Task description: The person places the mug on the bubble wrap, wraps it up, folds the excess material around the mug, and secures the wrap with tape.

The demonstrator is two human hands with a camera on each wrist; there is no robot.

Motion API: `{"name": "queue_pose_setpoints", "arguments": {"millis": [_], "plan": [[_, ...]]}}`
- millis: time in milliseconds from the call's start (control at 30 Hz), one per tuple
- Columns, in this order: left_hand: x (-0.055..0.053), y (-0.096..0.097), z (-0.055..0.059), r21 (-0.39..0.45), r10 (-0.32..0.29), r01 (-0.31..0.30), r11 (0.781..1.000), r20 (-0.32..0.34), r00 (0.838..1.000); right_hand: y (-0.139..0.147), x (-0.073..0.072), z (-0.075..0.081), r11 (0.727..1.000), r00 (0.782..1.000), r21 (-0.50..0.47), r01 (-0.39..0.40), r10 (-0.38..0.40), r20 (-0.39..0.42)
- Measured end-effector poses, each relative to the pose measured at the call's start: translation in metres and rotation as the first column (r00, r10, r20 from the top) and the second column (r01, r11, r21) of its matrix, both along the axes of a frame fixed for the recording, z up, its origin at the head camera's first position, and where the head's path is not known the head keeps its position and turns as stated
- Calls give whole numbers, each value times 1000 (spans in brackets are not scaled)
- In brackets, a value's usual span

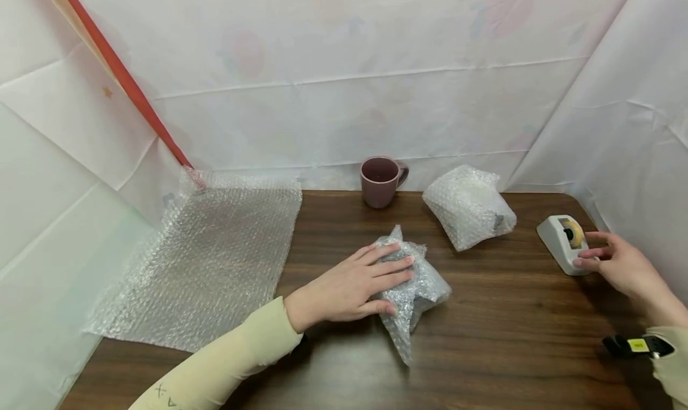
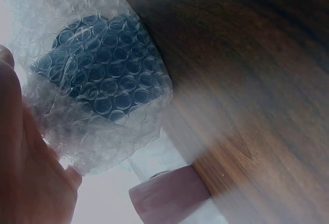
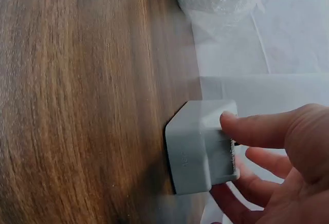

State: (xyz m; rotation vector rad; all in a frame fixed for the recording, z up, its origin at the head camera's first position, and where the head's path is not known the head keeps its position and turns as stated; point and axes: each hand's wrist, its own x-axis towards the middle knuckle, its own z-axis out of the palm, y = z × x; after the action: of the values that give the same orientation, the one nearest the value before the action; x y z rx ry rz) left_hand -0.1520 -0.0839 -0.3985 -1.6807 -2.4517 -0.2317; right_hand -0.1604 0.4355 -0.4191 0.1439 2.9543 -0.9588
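Observation:
My left hand (image 1: 349, 284) lies with its fingers spread on top of a bubble-wrapped bundle (image 1: 430, 284) on the table. In the left wrist view, something dark and rounded shows through the bubble wrap (image 2: 113, 70); its kind cannot be told. At the right, my right hand (image 1: 626, 264) holds the front end of a white tape dispenser (image 1: 556, 252) with a yellowish tape roll. The right wrist view shows the thumb (image 3: 257, 129) on one side of the dispenser near its toothed cutter, and fingers on the other side.
A mauve mug (image 1: 378, 186) stands at the table's back edge. Right of it lies another bubble-wrapped bundle (image 1: 467, 204). A flat bubble wrap sheet (image 1: 226, 267) covers the table's left part. White sheeting (image 1: 344, 88) hangs behind and at both sides of the wooden table (image 1: 500, 344).

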Motion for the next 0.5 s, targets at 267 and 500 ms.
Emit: {"name": "queue_pose_setpoints", "arguments": {"millis": [267,500], "plan": [[-1,1,0,7,-5,5,1000,2,1000,-8,7,-6,989,978,100,106,-85,-189],[-1,1,0,10,-4,4,1000,14,1000,-14,13,-11,975,949,126,182,-140,-281]]}}
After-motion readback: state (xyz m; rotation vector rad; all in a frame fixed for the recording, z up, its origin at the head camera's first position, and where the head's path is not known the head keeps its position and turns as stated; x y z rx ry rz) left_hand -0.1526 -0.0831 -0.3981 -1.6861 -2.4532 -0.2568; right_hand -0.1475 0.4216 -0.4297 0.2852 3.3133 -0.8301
